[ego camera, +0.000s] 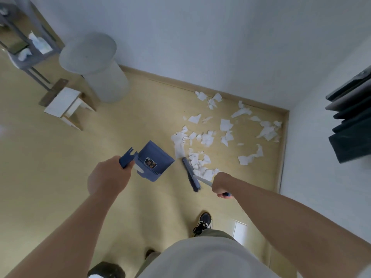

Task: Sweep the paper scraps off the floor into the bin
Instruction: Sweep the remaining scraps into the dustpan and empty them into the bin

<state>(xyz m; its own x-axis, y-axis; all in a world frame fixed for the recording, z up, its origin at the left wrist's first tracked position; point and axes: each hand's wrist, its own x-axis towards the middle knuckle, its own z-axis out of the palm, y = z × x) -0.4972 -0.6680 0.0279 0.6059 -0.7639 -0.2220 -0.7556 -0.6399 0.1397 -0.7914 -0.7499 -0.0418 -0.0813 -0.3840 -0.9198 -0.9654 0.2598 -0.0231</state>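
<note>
1. Your left hand (108,177) is gripping the dark blue handle of the dustpan (155,160), fingers curled tight round it. The pan is hanging tilted just beyond your knuckles.
2. Your right hand (220,184) is clenching the pale shaft of the broom (202,180), with the shaft's blue end poking out under your fist.
3. The broom head (191,175) is sitting just ahead of your right fingers, between your two hands. It seems to be touching the floor (120,125), though blur is making that hard to confirm.
4. The paper scraps (206,138) are lying past the broom head. The nearest ones are crowding against its far side, and the rest are spreading away from your right fingers toward the corner of the wall (200,37).
5. The bin (96,67) is standing well beyond your left fingers, against that wall and well apart from the scraps, with its grey lid resting on top.
6. A white stool (64,103) is sitting near the bin, on the side closer to your left hand.
</note>
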